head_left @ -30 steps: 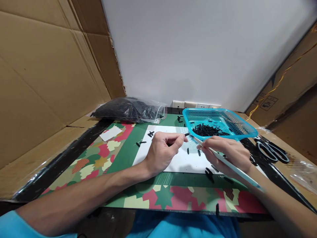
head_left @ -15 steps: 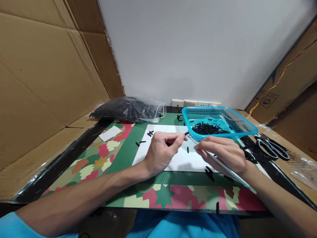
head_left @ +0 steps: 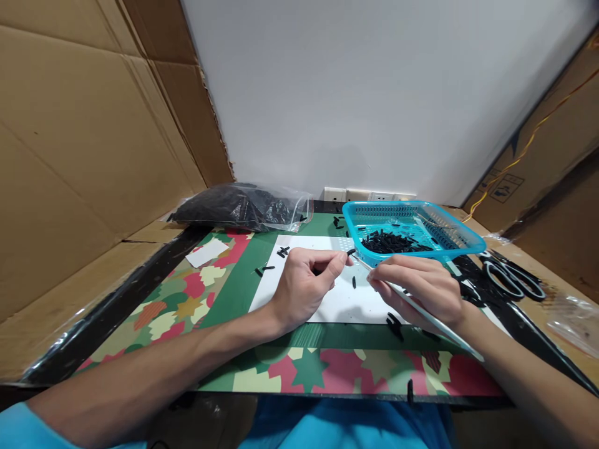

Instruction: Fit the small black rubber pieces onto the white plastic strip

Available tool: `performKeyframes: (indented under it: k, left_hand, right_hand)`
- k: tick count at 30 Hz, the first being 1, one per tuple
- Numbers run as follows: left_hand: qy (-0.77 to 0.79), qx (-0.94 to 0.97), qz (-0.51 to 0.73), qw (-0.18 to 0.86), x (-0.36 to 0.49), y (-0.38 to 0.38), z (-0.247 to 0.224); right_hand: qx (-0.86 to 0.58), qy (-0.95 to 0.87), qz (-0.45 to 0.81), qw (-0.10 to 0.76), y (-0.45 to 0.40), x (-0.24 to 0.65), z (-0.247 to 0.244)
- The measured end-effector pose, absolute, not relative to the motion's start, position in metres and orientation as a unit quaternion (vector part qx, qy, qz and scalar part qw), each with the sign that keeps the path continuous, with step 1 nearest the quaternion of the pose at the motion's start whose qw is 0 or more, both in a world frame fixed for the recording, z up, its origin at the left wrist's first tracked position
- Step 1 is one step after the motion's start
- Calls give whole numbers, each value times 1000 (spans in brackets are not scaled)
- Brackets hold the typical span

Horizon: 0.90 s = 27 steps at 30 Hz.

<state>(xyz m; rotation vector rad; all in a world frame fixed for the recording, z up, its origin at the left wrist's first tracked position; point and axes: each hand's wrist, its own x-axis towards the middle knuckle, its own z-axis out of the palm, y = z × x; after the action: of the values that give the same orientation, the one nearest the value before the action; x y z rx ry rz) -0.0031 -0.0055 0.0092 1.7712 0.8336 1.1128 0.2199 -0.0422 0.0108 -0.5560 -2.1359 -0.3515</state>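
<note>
Between the thumb and forefinger of my left hand (head_left: 306,284), a short black piece (head_left: 350,252) sticks out to the right. The other left fingers are curled in, with something dark partly visible inside them. My right hand (head_left: 421,290) grips a slim white tweezers-like tool (head_left: 444,329) like a pen. Its thin tip reaches the black piece, though whether it presses in or only touches is too small to tell. Both hands are over a white sheet (head_left: 266,299), where a loose black piece (head_left: 354,282) lies between them. More black pieces (head_left: 394,325) lie by my right wrist.
A blue basket (head_left: 468,244) holds a pile of black pieces (head_left: 390,242). Scissors (head_left: 508,279) lie on the right. A clear bag of black material (head_left: 234,206) rests at the back left, near a white card (head_left: 206,252). Cardboard walls (head_left: 84,112) stand at both sides.
Almost nothing differs. The whole view has shifted very slightly, while both hands keep the same hold and the tool tip stays at the black piece.
</note>
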Motion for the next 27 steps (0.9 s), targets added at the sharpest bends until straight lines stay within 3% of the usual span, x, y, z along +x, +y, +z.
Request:
performKeyframes:
  k: [27]
  left_hand:
    - [326, 715, 444, 430, -4, -4, 5]
  right_hand:
    - [-224, -861, -172, 424, -40, 222, 11]
